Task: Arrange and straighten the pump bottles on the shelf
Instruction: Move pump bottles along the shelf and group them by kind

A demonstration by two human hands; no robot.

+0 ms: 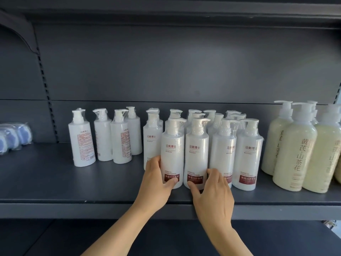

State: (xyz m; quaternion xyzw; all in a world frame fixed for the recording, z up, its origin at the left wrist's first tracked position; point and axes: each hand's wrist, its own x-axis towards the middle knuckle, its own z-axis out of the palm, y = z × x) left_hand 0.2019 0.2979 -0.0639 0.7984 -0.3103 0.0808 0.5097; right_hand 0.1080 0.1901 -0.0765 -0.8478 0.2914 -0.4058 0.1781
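White pump bottles stand near the dark shelf's [92, 196] front edge. Left hand [156, 183] grips one front-row bottle [172, 150] low, thumb across its red label; right hand [212, 193], forearm reaching up from below, grips the neighbouring bottle [196, 150] likewise.

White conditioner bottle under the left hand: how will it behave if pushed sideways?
The conditioner bottle is tall and narrow, so a high push would likely tip it; the left hand grips low. Its glossy shrink-wrap probably makes it slippery. The neighbouring bottle stands close, so it may knock it.
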